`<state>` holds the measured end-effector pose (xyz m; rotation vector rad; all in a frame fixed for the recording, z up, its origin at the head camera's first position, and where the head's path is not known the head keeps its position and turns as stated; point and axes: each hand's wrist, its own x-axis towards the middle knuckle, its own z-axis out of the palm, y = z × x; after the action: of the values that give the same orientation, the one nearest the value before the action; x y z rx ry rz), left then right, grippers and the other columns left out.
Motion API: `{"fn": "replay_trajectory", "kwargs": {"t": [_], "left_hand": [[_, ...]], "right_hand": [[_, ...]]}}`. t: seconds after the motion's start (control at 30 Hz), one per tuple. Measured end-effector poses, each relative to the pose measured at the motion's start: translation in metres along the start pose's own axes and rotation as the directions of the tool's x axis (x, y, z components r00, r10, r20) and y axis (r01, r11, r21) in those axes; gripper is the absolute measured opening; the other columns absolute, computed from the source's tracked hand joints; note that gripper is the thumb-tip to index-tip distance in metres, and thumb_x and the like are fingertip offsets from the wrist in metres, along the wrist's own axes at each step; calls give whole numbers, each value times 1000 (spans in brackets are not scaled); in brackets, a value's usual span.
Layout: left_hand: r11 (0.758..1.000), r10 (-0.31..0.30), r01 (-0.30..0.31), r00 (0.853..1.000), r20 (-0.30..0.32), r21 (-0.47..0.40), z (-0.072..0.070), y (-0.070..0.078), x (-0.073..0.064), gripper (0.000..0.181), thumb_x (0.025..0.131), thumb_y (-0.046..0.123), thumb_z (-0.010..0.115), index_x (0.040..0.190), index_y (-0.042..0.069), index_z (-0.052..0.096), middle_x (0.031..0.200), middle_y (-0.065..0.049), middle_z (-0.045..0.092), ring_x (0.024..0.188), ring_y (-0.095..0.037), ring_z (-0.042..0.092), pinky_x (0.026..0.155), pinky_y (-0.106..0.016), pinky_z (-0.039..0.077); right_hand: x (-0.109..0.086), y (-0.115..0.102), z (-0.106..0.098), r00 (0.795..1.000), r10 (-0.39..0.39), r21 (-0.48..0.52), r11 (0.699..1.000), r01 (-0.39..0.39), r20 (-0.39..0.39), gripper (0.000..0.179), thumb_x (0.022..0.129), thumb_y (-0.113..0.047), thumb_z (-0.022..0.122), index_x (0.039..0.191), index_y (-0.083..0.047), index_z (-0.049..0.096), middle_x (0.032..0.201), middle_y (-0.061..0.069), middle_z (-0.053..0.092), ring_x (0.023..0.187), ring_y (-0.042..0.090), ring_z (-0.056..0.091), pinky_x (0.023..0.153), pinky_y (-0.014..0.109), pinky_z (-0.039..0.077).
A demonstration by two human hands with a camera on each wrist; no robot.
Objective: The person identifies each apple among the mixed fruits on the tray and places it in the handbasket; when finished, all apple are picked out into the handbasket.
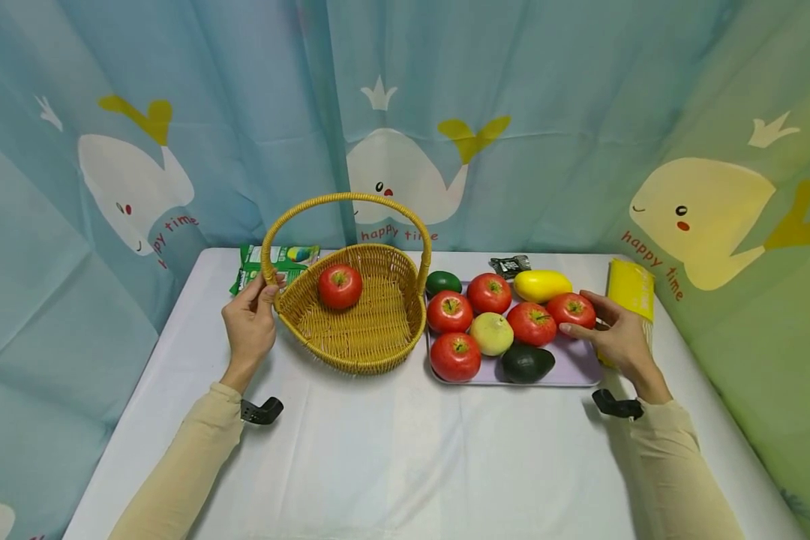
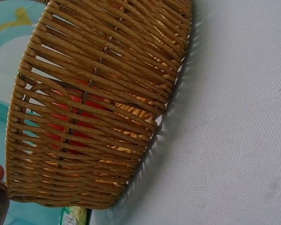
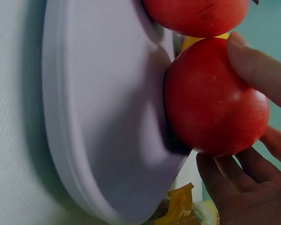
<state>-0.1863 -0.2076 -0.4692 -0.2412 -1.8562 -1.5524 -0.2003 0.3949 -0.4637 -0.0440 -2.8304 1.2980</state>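
Observation:
My left hand [image 1: 250, 328] pinches the base of the handle of a yellow-brown wicker basket [image 1: 351, 360], at its left end. One red apple [image 1: 340, 286] lies inside the basket; in the left wrist view its red shows through the weave [image 2: 98, 51]. At the right end of a pale lilac tray [image 1: 580, 367], my right hand [image 1: 622, 335] has its thumb and fingers round another red apple [image 1: 571, 310]. In the right wrist view the thumb presses one side of that apple [image 3: 215, 98], with the fingers curled at the opposite side.
The tray also bears several red apples [image 1: 455, 357], a pale yellow-green round fruit [image 1: 491, 334], a dark green avocado [image 1: 528, 364], a yellow fruit [image 1: 543, 286] and a small green fruit [image 1: 443, 283]. Around stand a green packet [image 1: 286, 259], a black wrapper [image 1: 510, 265] and a yellow packet [image 1: 631, 289].

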Motion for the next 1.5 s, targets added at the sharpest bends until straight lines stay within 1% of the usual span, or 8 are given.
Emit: {"fn": "replay_trajectory", "kwargs": {"t": [0.17,0.3,0.57,0.7,0.93,1.13,1.27,1.5], "left_hand": [[1000,5,-5,1000,-6,-9,1,-3,-1,34,103,-11,60,136,-13,64,120,-37,71,106,5,72,96,-15,59],[1000,3,-3,1000,-6,-16,1,-4,-1,34,103,-11,59,137,-15,63,120,-37,71,107,5,72,97,-14,59],[1000,-5,5,1000,-7,-31,1,0,-1,34,104,-8,60,138,-10,65,121,-34,72,108,1,73,98,-14,58],[1000,-13,13,1000,-8,-17,1,0,-1,35,104,-6,60,138,-10,65,122,-33,72,108,-3,74,98,-13,58],[1000,-17,17,1000,-10,-15,1,1,-1,34,104,-5,61,138,-9,66,122,-33,72,109,-7,74,98,-13,58],[1000,-12,12,1000,1,-27,0,3,-2,33,105,-3,60,137,-10,65,122,-30,74,110,-13,75,100,-17,59],[1000,-13,13,1000,-3,-29,0,3,-2,33,105,-3,61,137,-9,66,122,-29,74,111,-21,75,101,-17,58],[1000,-3,2,1000,-6,-19,1,1,-1,33,103,-8,60,135,-11,66,120,-34,73,109,-5,74,99,-15,58]], "right_hand": [[-7,-2,-3,999,25,18,1000,-24,-31,91,89,-38,88,164,-11,43,158,24,51,114,4,58,86,-1,47],[-11,-4,-9,996,56,74,996,-51,-65,88,92,-38,86,164,-14,42,154,18,53,110,-2,56,85,1,50],[-13,-11,-16,995,84,174,982,-74,-51,79,95,-33,83,162,-15,47,137,-15,59,115,-3,55,88,2,50],[-14,-15,-16,997,72,228,972,-61,-40,74,95,-25,84,159,-12,50,127,-24,62,114,-3,58,88,3,50],[-13,-27,-16,998,60,296,953,-60,9,76,94,-23,84,161,-24,48,133,-22,59,117,2,55,88,4,50],[-14,-43,-13,999,46,471,881,-41,1,77,91,-7,85,159,-17,51,133,-17,62,116,4,58,90,4,53],[-16,-56,-10,999,35,524,852,-19,-22,75,88,-2,86,156,-10,53,135,-12,62,117,6,59,90,6,55],[-20,-83,-2,998,-60,547,835,61,-18,76,84,7,86,152,-6,55,136,-7,67,116,9,64,91,10,58]]}}
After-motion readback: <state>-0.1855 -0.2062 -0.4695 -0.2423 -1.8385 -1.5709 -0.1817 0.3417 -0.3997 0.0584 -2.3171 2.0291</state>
